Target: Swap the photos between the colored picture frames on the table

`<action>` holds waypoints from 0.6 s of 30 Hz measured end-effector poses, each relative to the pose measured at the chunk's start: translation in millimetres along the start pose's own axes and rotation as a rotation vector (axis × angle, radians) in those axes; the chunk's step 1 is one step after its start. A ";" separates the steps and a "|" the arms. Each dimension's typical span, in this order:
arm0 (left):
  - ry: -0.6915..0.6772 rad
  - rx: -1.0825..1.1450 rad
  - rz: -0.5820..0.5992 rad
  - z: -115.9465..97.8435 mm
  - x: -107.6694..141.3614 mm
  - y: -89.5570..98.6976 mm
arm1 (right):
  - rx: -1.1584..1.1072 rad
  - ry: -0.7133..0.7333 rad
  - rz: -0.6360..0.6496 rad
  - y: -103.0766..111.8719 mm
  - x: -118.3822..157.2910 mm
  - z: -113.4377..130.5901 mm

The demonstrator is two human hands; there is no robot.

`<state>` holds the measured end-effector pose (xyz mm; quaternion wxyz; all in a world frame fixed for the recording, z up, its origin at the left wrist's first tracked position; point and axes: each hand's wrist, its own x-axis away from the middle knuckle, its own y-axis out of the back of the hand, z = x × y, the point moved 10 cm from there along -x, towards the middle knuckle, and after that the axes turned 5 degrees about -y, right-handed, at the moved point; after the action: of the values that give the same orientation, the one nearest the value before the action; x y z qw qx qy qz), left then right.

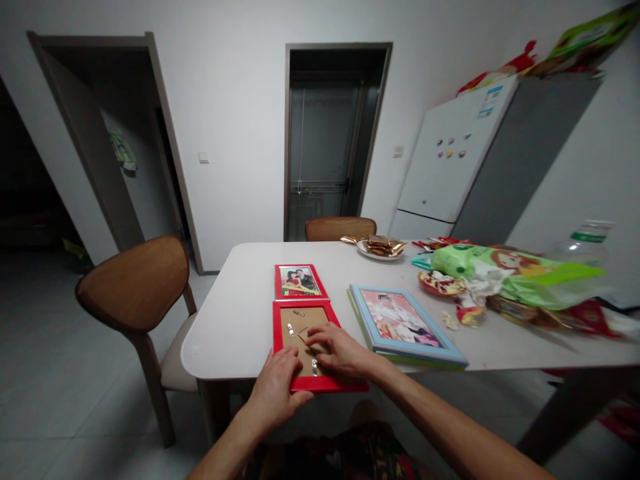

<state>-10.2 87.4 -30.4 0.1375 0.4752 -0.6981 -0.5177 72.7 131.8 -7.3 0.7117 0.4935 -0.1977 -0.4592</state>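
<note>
A red photo frame (281, 337) lies face down at the table's front edge, its brown backing board (310, 319) showing, with small metal clips (315, 367) on it. My left hand (277, 387) grips the frame's lower left side, fingers on top and thumb at the front edge. Over the board's right half, my right hand (343, 350) has its fingers bent down together near a thin dark line; what they pinch, if anything, is hidden. Just beyond lies a second red frame (301, 281) with a photo of two people facing up.
Stacked light blue and green frames (407, 327) lie to the right. Farther right are a plate of gold packets (381, 248), an opened pomegranate (443, 283), crumpled tissue, a green bag (520, 270) and a clear plastic jar (583, 247). Wooden chairs (135, 287) stand left and behind.
</note>
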 end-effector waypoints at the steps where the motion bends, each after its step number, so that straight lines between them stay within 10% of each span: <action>1: 0.002 0.003 -0.002 0.6 -0.3 -0.2 | -0.013 0.021 0.039 -2.1 7.8 3.4; 18: 0.050 0.129 -0.071 11.0 0.9 -2.8 | 0.049 -0.276 -0.146 13.6 16.8 -21.7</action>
<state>-16.7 93.1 -37.7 0.1056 0.5206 -0.7088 -0.4641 103.3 130.1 -7.7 0.6302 0.4560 -0.2682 -0.5683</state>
